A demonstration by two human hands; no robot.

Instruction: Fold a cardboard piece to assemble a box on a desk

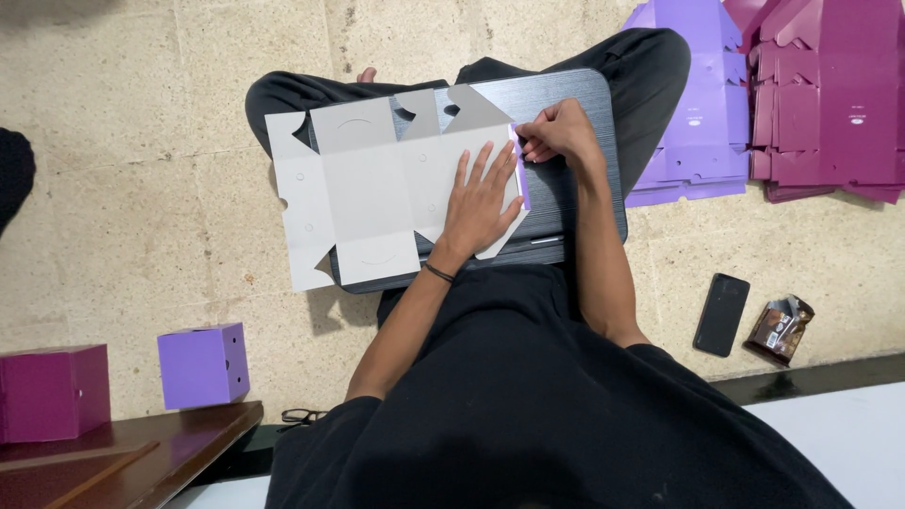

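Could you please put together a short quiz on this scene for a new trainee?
1. True or false: the left hand lies flat on the unfolded cardboard blank.
2. What is the right hand doing? A) holding the phone B) pinching the blank's purple edge flap C) lifting the assembled lilac box
3. Fill in: the blank rests on a dark ___ on the person's lap.

Key: 1 true; 2 B; 3 board. The phone lies on the floor, and the assembled lilac box stands apart, untouched.

The floor (132,170) is holding flat purple boxes (754,94) far right, a phone (721,314), and two folded boxes (203,366) near left.
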